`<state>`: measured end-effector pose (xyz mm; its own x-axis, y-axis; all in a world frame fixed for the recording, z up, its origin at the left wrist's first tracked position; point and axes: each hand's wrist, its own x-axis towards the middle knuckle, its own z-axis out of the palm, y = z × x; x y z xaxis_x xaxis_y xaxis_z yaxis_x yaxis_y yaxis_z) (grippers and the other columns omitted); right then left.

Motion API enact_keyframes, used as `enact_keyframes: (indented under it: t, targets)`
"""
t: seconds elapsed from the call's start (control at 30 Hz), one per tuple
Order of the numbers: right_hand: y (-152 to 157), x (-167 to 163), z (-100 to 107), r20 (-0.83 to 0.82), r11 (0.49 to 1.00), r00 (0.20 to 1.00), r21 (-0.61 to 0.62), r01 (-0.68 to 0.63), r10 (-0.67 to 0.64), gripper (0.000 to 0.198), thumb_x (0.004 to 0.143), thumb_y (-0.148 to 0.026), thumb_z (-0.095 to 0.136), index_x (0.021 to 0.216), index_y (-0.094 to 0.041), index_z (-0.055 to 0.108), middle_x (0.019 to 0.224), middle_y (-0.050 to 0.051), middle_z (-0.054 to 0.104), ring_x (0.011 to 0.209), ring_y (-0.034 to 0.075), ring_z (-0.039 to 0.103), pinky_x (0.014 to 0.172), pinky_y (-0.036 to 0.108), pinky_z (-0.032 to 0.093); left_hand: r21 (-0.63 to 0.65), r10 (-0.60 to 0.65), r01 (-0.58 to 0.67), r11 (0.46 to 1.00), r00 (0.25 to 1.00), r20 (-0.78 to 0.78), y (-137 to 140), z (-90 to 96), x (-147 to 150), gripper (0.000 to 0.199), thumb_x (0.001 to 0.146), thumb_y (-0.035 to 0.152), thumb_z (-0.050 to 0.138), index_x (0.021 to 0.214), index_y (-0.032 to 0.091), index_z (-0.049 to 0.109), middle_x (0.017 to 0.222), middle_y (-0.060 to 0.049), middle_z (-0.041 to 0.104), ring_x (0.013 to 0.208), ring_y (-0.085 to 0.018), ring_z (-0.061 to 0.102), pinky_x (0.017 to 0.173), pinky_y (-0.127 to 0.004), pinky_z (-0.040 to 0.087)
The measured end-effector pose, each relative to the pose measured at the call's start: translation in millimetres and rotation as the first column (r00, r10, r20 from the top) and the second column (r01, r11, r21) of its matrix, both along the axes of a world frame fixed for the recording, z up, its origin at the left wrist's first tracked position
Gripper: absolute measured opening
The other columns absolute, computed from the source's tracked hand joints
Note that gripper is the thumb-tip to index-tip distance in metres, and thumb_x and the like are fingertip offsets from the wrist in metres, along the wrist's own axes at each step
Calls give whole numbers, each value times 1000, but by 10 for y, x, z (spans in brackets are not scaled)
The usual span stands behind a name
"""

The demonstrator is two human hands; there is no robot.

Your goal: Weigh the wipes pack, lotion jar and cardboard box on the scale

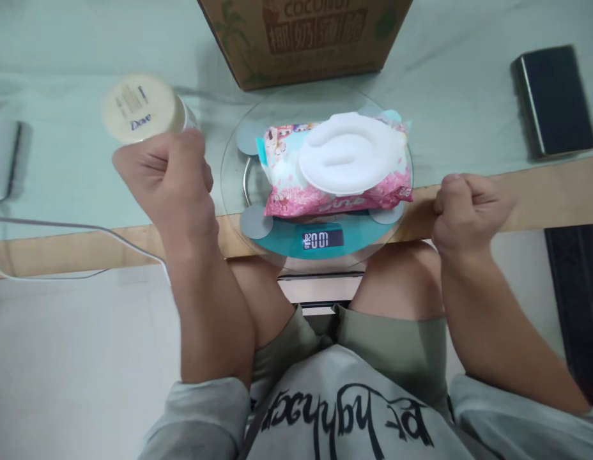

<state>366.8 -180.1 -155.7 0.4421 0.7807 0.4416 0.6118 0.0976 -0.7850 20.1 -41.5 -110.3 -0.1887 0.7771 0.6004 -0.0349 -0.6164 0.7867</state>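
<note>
A pack of wet wipes point(296, 172) with a white flip lid point(349, 153), its lid down, lies on a round glass scale point(277, 243). The scale's lit display point(323, 239) shows digits. To the left of the scale, my left hand point(169, 172) is closed in a fist just in front of a cream-lidded Dove jar point(140, 112), overlapping its near edge in view. My right hand point(471, 207) is also a fist, over the table's front edge to the right of the wipes. Nothing shows in either fist.
A brown cardboard box point(315, 45) stands behind the scale. On the right lies a black box-shaped object point(555, 102), on the far left a white one point(2, 153). A white cable point(100, 229) crosses the wooden table edge point(540, 195).
</note>
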Motion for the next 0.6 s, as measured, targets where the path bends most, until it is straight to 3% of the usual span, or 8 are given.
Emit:
enact_keyframes:
  t: [0.17,0.3,0.4,0.5,0.6]
  targets:
    - [-12,-27,-30,114,995,989,26,-96,93,73,118,-66,69,78,-12,43,64,-7,24,60,0,21,56,13,22,-9,39,-39,999,999,9,242,67,11,60,76,-24,43,59,23,8,61,5,3,58,-3,1,59,-34,-5]
    - [2,-71,-1,176,992,976,-1,-129,127,74,119,-64,69,75,-12,39,63,-7,24,60,0,19,55,13,20,-129,30,-46,991,992,-118,394,-23,-6,63,82,-29,42,53,22,17,57,5,9,57,-3,7,61,-37,-1]
    - [19,-88,64,189,989,972,31,-145,136,78,119,-61,69,70,-14,31,60,-7,19,59,0,15,54,15,17,-192,57,-76,979,993,-101,432,-44,50,65,84,-30,44,52,21,18,55,6,9,53,-3,9,59,-38,-1]
    - [77,-106,286,211,983,967,86,-162,141,76,117,-52,67,64,-16,27,58,-3,17,56,0,15,54,23,12,-216,52,-65,974,996,-69,452,-12,168,71,89,-28,50,53,21,13,55,6,6,53,-4,7,59,-38,0]
    - [270,-185,686,269,961,952,188,-201,147,67,114,-43,66,64,-15,33,60,0,28,58,1,27,60,26,17,-210,41,-55,976,996,-74,482,24,271,78,87,-31,57,53,19,9,59,5,1,60,-6,1,62,-38,2]
